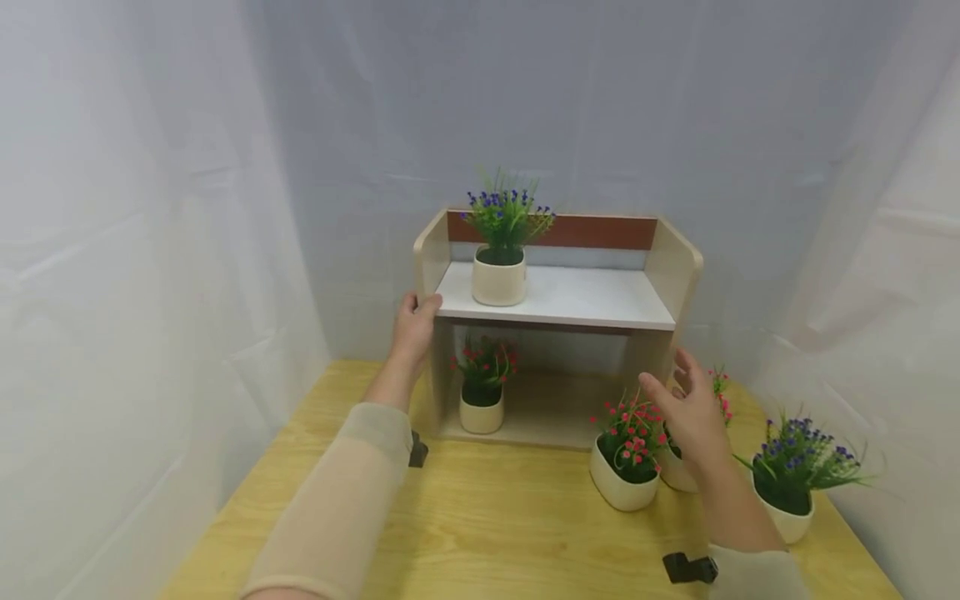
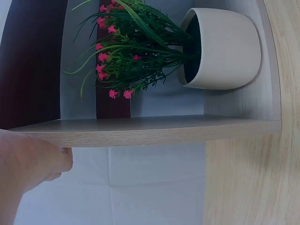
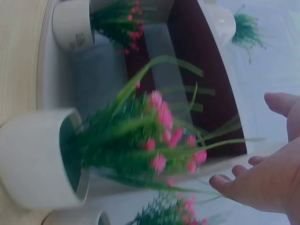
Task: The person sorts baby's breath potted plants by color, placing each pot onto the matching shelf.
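The left hand (image 1: 415, 329) is gripping the left side panel (image 1: 431, 258) of the one shelf (image 1: 677, 254), its thumb lying at the front edge and its fingers on the outer face. The right hand (image 1: 693, 408) is hovering near the shelf's right end with a loose, empty grip, its fingers parted; whether a fingertip is touching the panel, I cannot tell.

Five potted plants are standing upright in all, two with purple flowers and three with pink. Two are sitting in the shelf: one purple plant (image 1: 500, 279) on the left half of its white upper board, and one pink plant (image 1: 482, 417) directly below, at the left of its lower compartment. Three are standing on the worktop (image 1: 495, 525): a front pink plant (image 1: 625, 481) just before the shelf's right corner, a second pink plant (image 1: 677, 475) beside it, partly hidden by the right hand, and another purple plant (image 1: 787, 518) farther out to the shelf's right.

Two pale sleeves (image 1: 337, 483) are reaching toward the shelf. Pale sheeting (image 1: 360, 117) is hanging behind it and on both sides.
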`<control>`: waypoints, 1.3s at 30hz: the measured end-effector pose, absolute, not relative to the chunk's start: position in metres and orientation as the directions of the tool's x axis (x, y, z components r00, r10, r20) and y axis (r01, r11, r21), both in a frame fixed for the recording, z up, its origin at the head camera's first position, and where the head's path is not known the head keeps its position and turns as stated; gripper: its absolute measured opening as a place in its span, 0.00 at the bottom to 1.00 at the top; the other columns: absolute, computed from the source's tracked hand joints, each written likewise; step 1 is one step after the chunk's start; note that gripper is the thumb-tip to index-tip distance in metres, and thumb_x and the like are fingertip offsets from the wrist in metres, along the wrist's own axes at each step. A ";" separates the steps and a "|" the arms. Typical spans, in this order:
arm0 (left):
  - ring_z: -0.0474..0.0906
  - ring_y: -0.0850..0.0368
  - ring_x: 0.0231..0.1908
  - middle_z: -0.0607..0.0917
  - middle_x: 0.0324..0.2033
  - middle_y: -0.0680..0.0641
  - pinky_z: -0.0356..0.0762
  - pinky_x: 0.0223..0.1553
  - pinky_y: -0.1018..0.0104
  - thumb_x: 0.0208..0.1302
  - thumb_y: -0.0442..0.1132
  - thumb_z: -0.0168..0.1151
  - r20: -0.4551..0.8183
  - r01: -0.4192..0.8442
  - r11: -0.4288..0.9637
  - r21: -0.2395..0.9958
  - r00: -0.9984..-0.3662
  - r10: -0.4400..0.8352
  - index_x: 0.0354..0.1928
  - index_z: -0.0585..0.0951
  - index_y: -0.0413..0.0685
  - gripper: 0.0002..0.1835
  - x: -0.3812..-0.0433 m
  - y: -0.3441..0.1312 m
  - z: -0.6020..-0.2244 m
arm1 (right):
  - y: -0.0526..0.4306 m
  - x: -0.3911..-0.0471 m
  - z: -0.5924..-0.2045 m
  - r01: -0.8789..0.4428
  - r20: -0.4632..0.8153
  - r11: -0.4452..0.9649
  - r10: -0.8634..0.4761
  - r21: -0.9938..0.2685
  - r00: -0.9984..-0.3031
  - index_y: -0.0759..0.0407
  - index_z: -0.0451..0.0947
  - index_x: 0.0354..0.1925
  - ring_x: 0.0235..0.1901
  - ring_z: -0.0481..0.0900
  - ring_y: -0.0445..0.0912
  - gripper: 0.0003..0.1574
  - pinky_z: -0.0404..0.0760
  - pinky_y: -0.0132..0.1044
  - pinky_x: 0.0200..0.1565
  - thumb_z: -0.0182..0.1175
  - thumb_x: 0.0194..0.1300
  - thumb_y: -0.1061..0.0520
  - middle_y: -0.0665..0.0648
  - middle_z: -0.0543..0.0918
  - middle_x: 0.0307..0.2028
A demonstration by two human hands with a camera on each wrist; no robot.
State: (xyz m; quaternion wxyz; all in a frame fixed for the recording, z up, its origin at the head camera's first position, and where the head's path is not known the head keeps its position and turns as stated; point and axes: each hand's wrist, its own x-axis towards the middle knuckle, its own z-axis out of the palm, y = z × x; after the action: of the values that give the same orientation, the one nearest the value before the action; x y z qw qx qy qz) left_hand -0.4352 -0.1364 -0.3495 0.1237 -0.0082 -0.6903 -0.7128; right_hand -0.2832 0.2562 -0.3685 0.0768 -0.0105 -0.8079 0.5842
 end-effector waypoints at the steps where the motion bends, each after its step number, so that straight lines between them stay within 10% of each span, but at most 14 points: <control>1: 0.62 0.41 0.81 0.70 0.79 0.41 0.53 0.85 0.40 0.82 0.52 0.55 0.181 0.186 -0.015 0.982 -0.969 -0.166 0.77 0.68 0.49 0.29 -0.435 -0.136 -0.349 | 0.261 -0.282 -0.370 -0.069 0.105 0.297 0.105 -0.952 -0.989 0.47 0.28 0.89 0.88 0.40 0.66 0.66 0.53 0.67 0.84 0.61 0.78 0.33 0.60 0.35 0.89; 7: 0.62 0.42 0.81 0.69 0.80 0.42 0.53 0.86 0.40 0.82 0.53 0.55 0.179 0.184 -0.010 0.983 -0.969 -0.167 0.78 0.67 0.50 0.30 -0.437 -0.136 -0.348 | 0.283 -0.272 -0.379 -0.029 0.066 0.215 0.168 -0.976 -0.984 0.47 0.30 0.89 0.89 0.36 0.59 0.57 0.46 0.64 0.86 0.51 0.84 0.34 0.57 0.36 0.89; 12: 0.63 0.42 0.80 0.70 0.79 0.40 0.53 0.86 0.42 0.81 0.51 0.55 0.189 0.197 -0.030 0.980 -0.967 -0.172 0.78 0.66 0.48 0.30 -0.438 -0.136 -0.349 | 0.289 -0.261 -0.385 -0.007 0.064 0.221 0.248 -0.975 -0.967 0.49 0.41 0.89 0.84 0.56 0.55 0.50 0.59 0.54 0.85 0.49 0.84 0.34 0.57 0.45 0.89; 17: 0.63 0.41 0.80 0.71 0.77 0.39 0.53 0.85 0.42 0.81 0.50 0.56 0.196 0.207 -0.044 0.977 -0.965 -0.173 0.76 0.67 0.46 0.29 -0.437 -0.136 -0.350 | 0.290 -0.248 -0.395 0.014 0.063 0.277 0.267 -0.961 -0.962 0.55 0.50 0.87 0.58 0.76 0.31 0.43 0.77 0.20 0.61 0.48 0.87 0.40 0.57 0.61 0.81; 22: 0.61 0.42 0.81 0.70 0.78 0.40 0.52 0.86 0.41 0.82 0.50 0.55 0.194 0.203 -0.040 0.978 -0.968 -0.161 0.77 0.67 0.47 0.29 -0.436 -0.137 -0.350 | 0.284 -0.232 -0.403 0.044 0.059 0.331 0.295 -0.942 -0.954 0.55 0.60 0.81 0.48 0.78 0.24 0.35 0.76 0.16 0.50 0.51 0.87 0.43 0.48 0.69 0.69; 29: 0.62 0.41 0.81 0.70 0.79 0.40 0.53 0.85 0.40 0.82 0.51 0.55 0.192 0.198 -0.022 0.980 -0.967 -0.169 0.77 0.67 0.49 0.29 -0.435 -0.136 -0.348 | 0.280 -0.230 -0.421 0.136 0.006 0.371 0.357 -0.919 -0.934 0.59 0.63 0.76 0.52 0.72 0.31 0.27 0.72 0.22 0.49 0.50 0.86 0.52 0.56 0.71 0.70; 35: 0.63 0.41 0.80 0.71 0.78 0.41 0.54 0.85 0.39 0.82 0.52 0.55 0.191 0.195 -0.007 0.981 -0.966 -0.175 0.75 0.68 0.49 0.27 -0.434 -0.135 -0.350 | 0.285 -0.239 -0.449 0.115 -0.022 0.378 0.242 -0.919 -0.970 0.70 0.52 0.80 0.71 0.68 0.57 0.36 0.73 0.17 0.48 0.48 0.82 0.62 0.70 0.63 0.74; 39: 0.63 0.41 0.79 0.71 0.77 0.41 0.54 0.85 0.39 0.81 0.52 0.55 0.197 0.201 -0.006 0.980 -0.965 -0.173 0.74 0.69 0.49 0.27 -0.434 -0.135 -0.350 | 0.286 -0.245 -0.464 0.108 -0.042 0.379 0.177 -0.919 -0.983 0.71 0.46 0.83 0.79 0.59 0.70 0.47 0.78 0.43 0.69 0.57 0.82 0.56 0.76 0.55 0.80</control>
State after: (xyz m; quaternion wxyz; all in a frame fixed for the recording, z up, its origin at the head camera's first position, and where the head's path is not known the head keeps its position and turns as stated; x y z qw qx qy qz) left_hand -0.4343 -0.1346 -0.3500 0.1320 -0.0101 -0.6923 -0.7093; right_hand -0.2445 0.2857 -0.4637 0.0314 -0.0856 -0.8296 0.5508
